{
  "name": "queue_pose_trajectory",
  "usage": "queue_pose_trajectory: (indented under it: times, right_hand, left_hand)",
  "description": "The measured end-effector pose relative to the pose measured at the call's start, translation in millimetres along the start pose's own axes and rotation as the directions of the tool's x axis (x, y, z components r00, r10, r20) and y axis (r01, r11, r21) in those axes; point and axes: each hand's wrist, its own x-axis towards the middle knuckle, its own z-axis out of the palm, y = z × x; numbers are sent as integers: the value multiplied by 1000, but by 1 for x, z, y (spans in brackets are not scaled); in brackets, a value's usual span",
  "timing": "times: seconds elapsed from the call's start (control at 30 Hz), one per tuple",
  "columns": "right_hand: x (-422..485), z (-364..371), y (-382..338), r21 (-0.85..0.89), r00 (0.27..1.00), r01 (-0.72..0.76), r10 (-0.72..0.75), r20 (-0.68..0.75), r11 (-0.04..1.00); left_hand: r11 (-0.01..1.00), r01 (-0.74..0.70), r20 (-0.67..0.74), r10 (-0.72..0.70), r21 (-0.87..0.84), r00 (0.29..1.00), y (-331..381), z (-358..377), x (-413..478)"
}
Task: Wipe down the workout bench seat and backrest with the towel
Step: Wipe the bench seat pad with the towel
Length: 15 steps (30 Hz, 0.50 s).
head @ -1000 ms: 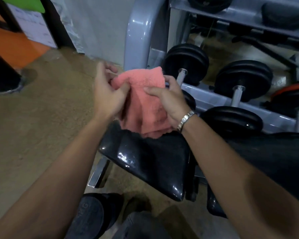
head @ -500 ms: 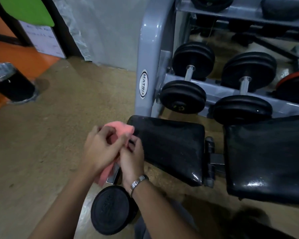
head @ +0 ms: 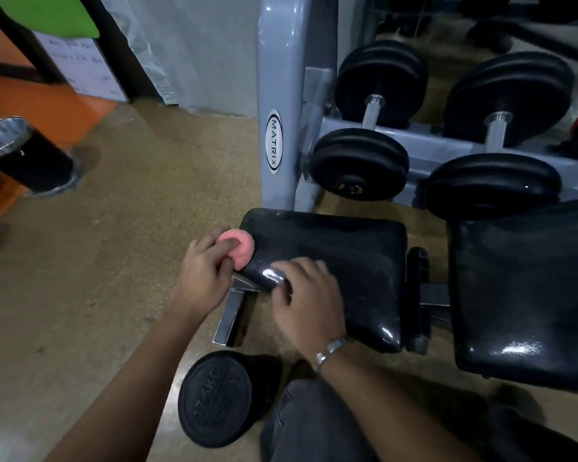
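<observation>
One head-worn camera looks steeply down, close over the bench seat (head: 327, 261) at centre; dumbbell rack (head: 281, 95) at one o'clock, floor (head: 114, 245) at nine.

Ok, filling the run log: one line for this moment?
left hand: bunched pink towel at seat end | right hand: on seat corner | backrest: untouched

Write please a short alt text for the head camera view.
The left hand presses a bunched pink towel against the end of the black bench seat, while the right hand rests on the seat's near corner. Dumbbells sit racked behind.
</observation>
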Motion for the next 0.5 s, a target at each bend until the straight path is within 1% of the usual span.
queue_pose_trajectory:
  times: [0.03,0.07,0.13,0.2,0.3,0.37,0.5]
  right_hand:
    - [4,-5,14,-86,1000,26,-28,-14,996]
    - [7,-12,27,-148,1000,22,-23,-7,989]
    - [6,-23,50,-235,999,-20,30,38,972]
    - [2,-30,65,-314,991,-46,82,103,948]
    - [2,-32,77,-352,956,-73,166,242,933]
    - [1,-31,79,-363,932,-74,194,306,929]
    - [-1,-31,79,-347,922,-84,205,329,934]
  left_hand:
    - [999,27,-3,-27,-29,1000,3,2,-4]
    - [997,53,13,-52,-62,999,5,4,-11]
    - [984,124,70,-116,-130,991,12,5,-23]
    - [968,161,60,-152,-190,987,12,4,-21]
    - [968,197,3,-198,-153,980,11,4,3]
    - [972,209,-33,-214,-112,976,14,9,5]
    - [989,121,-49,-125,-83,991,14,7,-22]
